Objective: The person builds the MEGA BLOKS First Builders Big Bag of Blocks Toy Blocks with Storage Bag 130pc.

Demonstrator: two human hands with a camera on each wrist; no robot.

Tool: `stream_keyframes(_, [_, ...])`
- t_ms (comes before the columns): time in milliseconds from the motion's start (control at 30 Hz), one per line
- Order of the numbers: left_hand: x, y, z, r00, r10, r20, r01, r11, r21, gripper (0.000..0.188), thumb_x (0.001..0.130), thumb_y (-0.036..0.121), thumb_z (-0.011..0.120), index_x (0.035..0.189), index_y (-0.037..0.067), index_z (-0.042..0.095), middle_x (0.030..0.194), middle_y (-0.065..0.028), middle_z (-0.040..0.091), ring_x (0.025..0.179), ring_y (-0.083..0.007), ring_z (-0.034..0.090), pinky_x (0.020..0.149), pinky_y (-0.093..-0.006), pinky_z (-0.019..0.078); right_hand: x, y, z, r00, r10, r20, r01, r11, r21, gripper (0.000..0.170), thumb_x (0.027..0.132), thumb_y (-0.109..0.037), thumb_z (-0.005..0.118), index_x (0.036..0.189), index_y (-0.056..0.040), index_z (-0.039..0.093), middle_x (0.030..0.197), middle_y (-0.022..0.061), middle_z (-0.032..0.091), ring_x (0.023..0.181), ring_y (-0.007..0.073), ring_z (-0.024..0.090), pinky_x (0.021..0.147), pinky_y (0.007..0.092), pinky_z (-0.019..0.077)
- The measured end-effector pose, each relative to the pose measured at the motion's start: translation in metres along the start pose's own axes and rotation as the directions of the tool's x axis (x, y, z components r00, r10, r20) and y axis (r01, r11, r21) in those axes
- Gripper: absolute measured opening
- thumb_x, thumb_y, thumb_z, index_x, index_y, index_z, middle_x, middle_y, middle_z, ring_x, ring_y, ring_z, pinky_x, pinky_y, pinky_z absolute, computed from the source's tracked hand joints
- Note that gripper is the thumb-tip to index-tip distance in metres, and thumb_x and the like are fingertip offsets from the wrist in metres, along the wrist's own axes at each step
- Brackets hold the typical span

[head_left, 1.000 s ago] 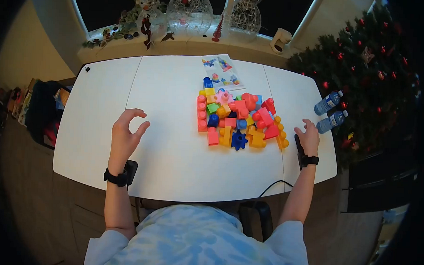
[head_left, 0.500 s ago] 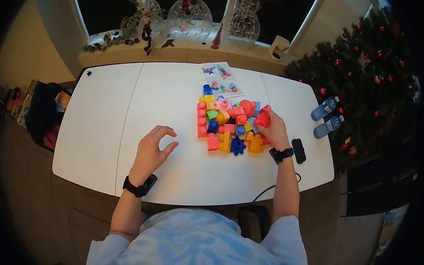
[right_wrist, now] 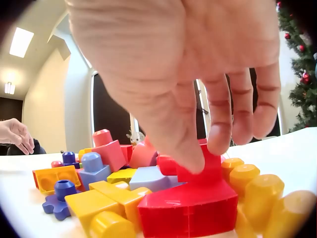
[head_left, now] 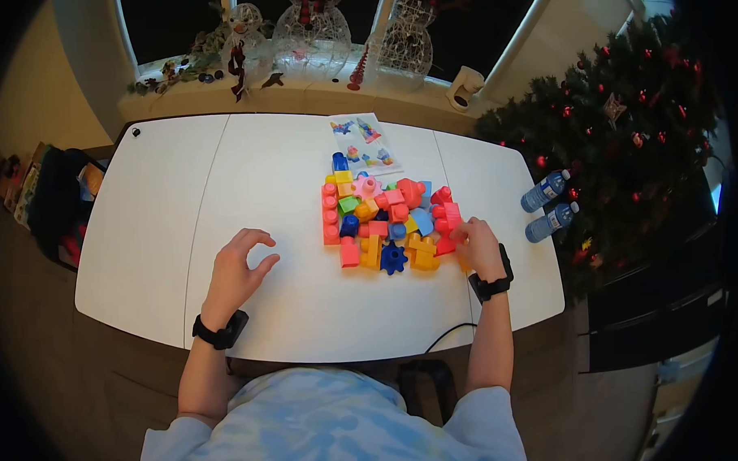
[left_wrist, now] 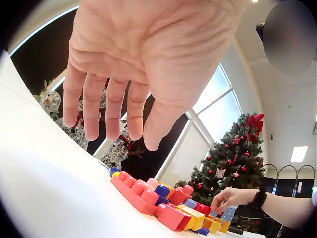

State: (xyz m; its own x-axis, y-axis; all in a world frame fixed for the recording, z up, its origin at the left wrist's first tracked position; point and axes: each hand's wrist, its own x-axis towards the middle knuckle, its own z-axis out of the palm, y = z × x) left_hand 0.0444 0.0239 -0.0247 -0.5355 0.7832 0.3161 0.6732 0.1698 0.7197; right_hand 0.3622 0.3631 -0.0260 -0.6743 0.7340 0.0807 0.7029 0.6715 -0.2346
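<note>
Toy building blocks [head_left: 372, 228] are met at the right side of their cluster by the right hand [head_left: 480, 247], whose thumb and fingertips are placed about a red block [right_wrist: 212, 166]; whether it is pinched or only touched cannot be told. The left hand [head_left: 236, 270] is held over the left part of the worktop [head_left: 142, 222], well apart from the cluster, with its fingers relaxed and nothing grasped. Just by the right hand, a red wedge-shaped block [right_wrist: 188, 206] and a yellow block with rounded studs [right_wrist: 265, 196] are seen. Farther in, a dark blue gear-shaped piece [head_left: 394, 258] is set at the near edge, and the left edge is lined by a long coral brick [head_left: 330, 215]. The pieces have been gathered into one close patch, but no finished model is seen, so most of the work is judged to be left; whether any pieces are joined is unclear. Beyond the cluster a printed picture sheet [head_left: 364, 145] is laid, and two water bottles [head_left: 545, 190] are placed near the right edge, before a decorated Christmas tree [head_left: 624, 134].
</note>
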Motion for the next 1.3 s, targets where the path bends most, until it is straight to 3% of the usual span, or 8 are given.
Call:
stream_keyframes(133, [0.001,0.002,0.0,1.0,0.0,0.011,0.001,1.0,-0.007,0.023,0.084,0.006,0.081,0.103,0.003,0.069,0.11,-0.0112,0.072,0.104,-0.0313,0.07,0.092,-0.0377,0.0547,-0.01,0.007,0.024,0.984,-0.172,-0.039,0.175,0.98,0.09,0.039,0.076,-0.001,0.076,0.112,-0.0153,0.075,0.112,0.0117,0.065,0.107,0.0327,0.064,0.09,0.0425,0.0569])
stream_keyframes(533, [-0.003,0.0,0.001,0.993,-0.056,0.1,0.074,0.979,-0.19,0.023,0.089,0.011,0.08,0.108,0.004,0.069,0.111,-0.0063,0.073,0.098,-0.022,0.072,0.086,-0.0353,0.0579,-0.035,-0.021,-0.022,0.999,0.011,0.036,-0.015,0.994,0.106,0.028,0.081,-0.005,0.076,0.108,-0.0105,0.075,0.096,0.0115,0.065,0.087,0.0294,0.067,0.077,0.0392,0.0562])
stream_keyframes(700, [0.004,0.026,0.008,0.792,-0.129,0.597,0.482,0.732,-0.482,0.042,0.101,0.026,0.07,0.133,0.0,0.06,0.121,-0.013,0.07,0.097,-0.0191,0.072,0.086,-0.0325,0.06,-0.05,-0.109,-0.021,0.826,-0.353,-0.439,0.47,0.861,0.193,0.03,0.078,0.002,0.075,0.106,-0.0064,0.072,0.091,0.0102,0.067,0.079,0.0298,0.068,0.067,0.0379,0.0557])
stream_keyframes(867, [-0.002,0.051,0.032,0.697,0.033,0.716,0.603,0.513,-0.611,0.068,0.103,0.042,0.065,0.155,0.006,0.04,0.132,-0.014,0.063,0.105,-0.0188,0.068,0.09,-0.0342,0.0581,-0.07,-0.191,0.032,0.624,-0.719,-0.306,0.776,0.616,0.135,0.028,0.083,-0.009,0.075,0.109,-0.0036,0.066,0.088,0.0072,0.059,0.082,0.0242,0.066,0.068,0.0365,0.0555])
stream_keyframes(1067, [-0.004,0.023,0.032,0.753,-0.201,0.627,0.623,0.526,-0.579,0.054,0.1,0.032,0.071,0.144,0.006,0.053,0.123,-0.0071,0.065,0.104,-0.0145,0.065,0.089,-0.028,0.0546,-0.065,-0.207,0.011,0.681,-0.704,-0.202,0.66,0.471,0.585,0.025,0.09,-0.013,0.076,0.113,-0.0059,0.068,0.105,0.0099,0.068,0.095,0.0269,0.07,0.077,0.0365,0.0581])
stream_keyframes(1133, [-0.004,0.02,0.022,0.74,-0.248,0.625,0.647,0.516,-0.562,0.049,0.098,0.028,0.074,0.138,0.006,0.057,0.119,-0.006,0.067,0.106,-0.014,0.065,0.089,-0.0278,0.0547,-0.049,-0.183,-0.014,0.842,-0.53,-0.1,0.472,0.634,0.613,0.029,0.088,-0.012,0.078,0.115,-0.008,0.068,0.112,0.0106,0.069,0.104,0.0263,0.069,0.082,0.0379,0.0581])
stream_keyframes(1267, [-0.008,-0.006,0.01,0.807,-0.319,0.497,0.59,0.452,-0.668,0.036,0.099,0.024,0.072,0.127,0.004,0.063,0.11,-0.006,0.07,0.098,-0.0134,0.067,0.086,-0.0272,0.0547,0.015,-0.091,-0.02,0.949,-0.137,-0.285,0.176,0.978,0.116,0.049,0.082,-0.009,0.08,0.128,-0.0106,0.065,0.119,0.0115,0.066,0.113,0.0275,0.065,0.086,0.0401,0.0581])
stream_keyframes(1300, [-0.006,-0.017,0.007,0.852,-0.349,0.39,0.523,0.601,-0.604,0.035,0.099,0.023,0.072,0.126,0.003,0.064,0.11,-0.0063,0.071,0.1,-0.0142,0.067,0.087,-0.0284,0.0548,0.02,-0.073,-0.014,0.948,-0.139,-0.286,0.178,0.978,0.114,0.049,0.082,-0.009,0.08,0.128,-0.0106,0.065,0.119,0.0115,0.066,0.113,0.0275,0.065,0.086,0.0401,0.0581])
